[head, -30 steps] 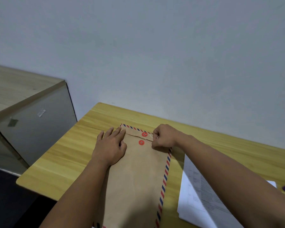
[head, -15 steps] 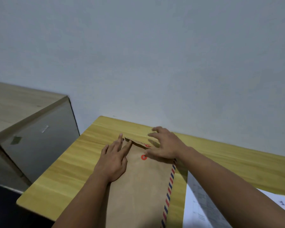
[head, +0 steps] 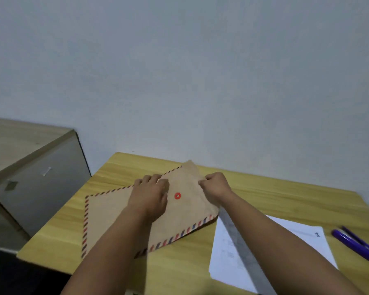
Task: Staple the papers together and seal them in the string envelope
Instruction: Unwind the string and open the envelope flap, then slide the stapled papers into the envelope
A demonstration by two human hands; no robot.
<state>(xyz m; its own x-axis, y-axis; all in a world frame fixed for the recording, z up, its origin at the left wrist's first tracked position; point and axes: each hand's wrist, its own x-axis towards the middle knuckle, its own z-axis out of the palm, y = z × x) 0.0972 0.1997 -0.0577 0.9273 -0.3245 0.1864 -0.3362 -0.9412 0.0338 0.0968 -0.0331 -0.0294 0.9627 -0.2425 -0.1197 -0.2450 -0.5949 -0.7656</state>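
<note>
A brown string envelope (head: 115,211) with red and blue striped edges lies slanted across the wooden table (head: 285,201). One red button (head: 177,196) shows near its mouth. My left hand (head: 151,192) grips the envelope's mouth edge on the left, fingers curled over it. My right hand (head: 216,187) pinches the lifted flap on the right of the mouth. White printed papers (head: 228,258) lie on the table to the right, partly under my right forearm. A purple stapler (head: 358,244) sits at the far right edge.
A grey cabinet (head: 41,188) with a wooden top stands to the left of the table. A plain wall runs behind the table. The table's left corner lies close to the envelope's lower end.
The envelope has turned from lengthwise to slanted with its flap lifted. Both hands went from lying flat on it to gripping its mouth. The camera view has shifted, bringing the stapler into sight.
</note>
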